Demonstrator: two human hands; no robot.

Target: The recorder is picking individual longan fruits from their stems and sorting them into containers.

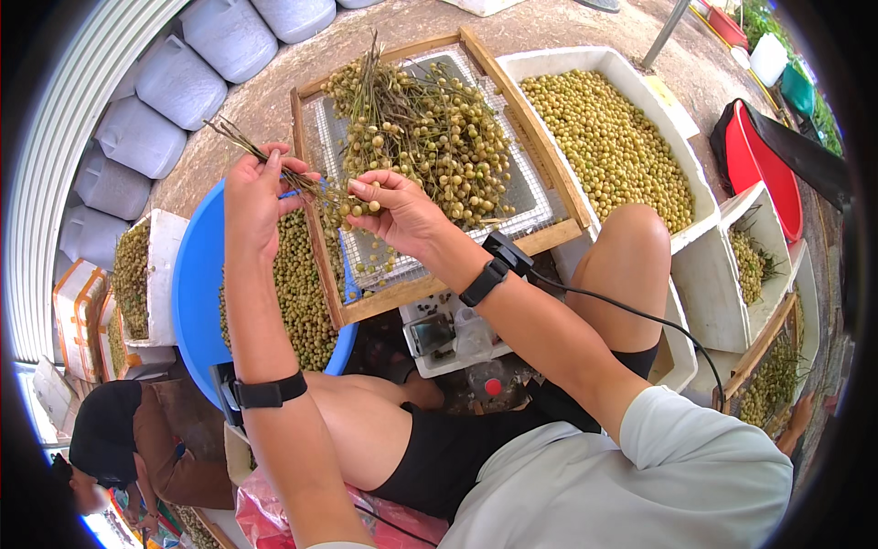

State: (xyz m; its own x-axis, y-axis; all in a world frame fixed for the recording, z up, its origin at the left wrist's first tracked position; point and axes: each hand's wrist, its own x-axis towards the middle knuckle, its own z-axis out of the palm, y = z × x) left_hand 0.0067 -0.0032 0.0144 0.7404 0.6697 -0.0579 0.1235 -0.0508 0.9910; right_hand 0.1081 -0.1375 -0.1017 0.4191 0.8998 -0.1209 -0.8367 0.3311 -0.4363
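My left hand grips a bundle of thin twigs whose bare ends point up to the left. Small round yellow-brown fruits hang at the bundle's other end, and my right hand pinches among them with thumb and fingers. Both hands are above the left side of a wood-framed wire mesh screen. A heap of fruit bunches on stems covers much of that screen, with a few loose fruits near its front left corner. Under the screen's left edge stands a blue tub with many loose fruits in it.
A white foam box full of loose fruits stands right of the screen. More foam boxes are farther right, near a red tub. Grey plastic jugs line the wall. A phone lies below the screen. Another person bends at lower left.
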